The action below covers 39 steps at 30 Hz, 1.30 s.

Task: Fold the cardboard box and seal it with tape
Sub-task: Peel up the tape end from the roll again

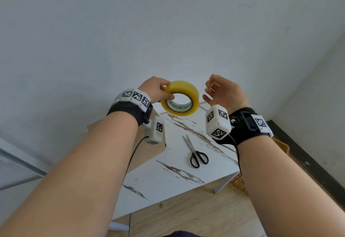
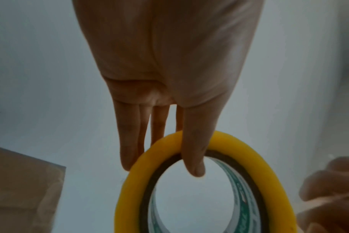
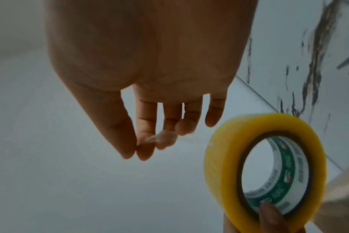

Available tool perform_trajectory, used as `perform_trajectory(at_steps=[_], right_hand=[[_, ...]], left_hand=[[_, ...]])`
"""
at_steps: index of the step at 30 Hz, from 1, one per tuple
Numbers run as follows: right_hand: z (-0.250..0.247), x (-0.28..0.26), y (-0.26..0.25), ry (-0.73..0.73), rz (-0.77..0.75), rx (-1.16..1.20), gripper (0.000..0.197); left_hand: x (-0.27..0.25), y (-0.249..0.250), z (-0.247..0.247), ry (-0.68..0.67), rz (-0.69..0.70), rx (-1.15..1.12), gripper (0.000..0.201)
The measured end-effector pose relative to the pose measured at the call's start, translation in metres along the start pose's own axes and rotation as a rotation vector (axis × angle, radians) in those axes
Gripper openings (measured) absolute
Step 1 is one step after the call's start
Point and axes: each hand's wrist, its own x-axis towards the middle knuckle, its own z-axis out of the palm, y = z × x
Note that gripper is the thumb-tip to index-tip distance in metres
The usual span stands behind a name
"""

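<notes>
A yellow tape roll point(image 1: 184, 89) with a green-printed core is held up in the air above the table. My left hand point(image 1: 166, 92) grips its left side, thumb inside the core point(image 2: 197, 170) and fingers on the outer face. Just right of the roll, my right hand point(image 1: 210, 90) pinches a small clear tape end point(image 3: 159, 138) between thumb and fingertips; a short clear strip runs back to the roll point(image 3: 225, 157). The flat brown cardboard box point(image 1: 149, 154) lies on the table's left part, partly hidden by my left forearm.
Black-handled scissors point(image 1: 196, 152) lie shut on the white marble-pattern table point(image 1: 168, 180), below my hands. More cardboard point(image 1: 281, 147) shows past the table's right edge. A white wall stands behind, with wooden floor below the table's front edge.
</notes>
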Motion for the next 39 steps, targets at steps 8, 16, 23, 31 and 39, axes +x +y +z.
perform_trajectory(at_steps=[8, 16, 23, 31, 39], right_hand=[[0.025, -0.001, -0.010, -0.028, -0.239, -0.555, 0.022], [0.044, 0.006, -0.019, -0.041, -0.345, -0.622, 0.017], [0.048, 0.007, -0.019, -0.009, -0.370, -0.673, 0.016], [0.045, 0.008, -0.015, 0.053, -0.369, -0.700, 0.019], [0.039, 0.009, -0.013, 0.203, -0.417, -0.691, 0.013]], left_hand=[[0.004, 0.003, 0.016, 0.011, 0.021, 0.216, 0.047], [-0.001, 0.009, 0.030, 0.021, 0.084, 0.259, 0.033], [-0.013, 0.028, 0.018, 0.072, 0.032, -0.265, 0.030], [-0.008, 0.034, 0.031, 0.067, 0.085, -0.235, 0.016], [-0.003, 0.035, 0.027, 0.091, 0.140, -0.152, 0.009]])
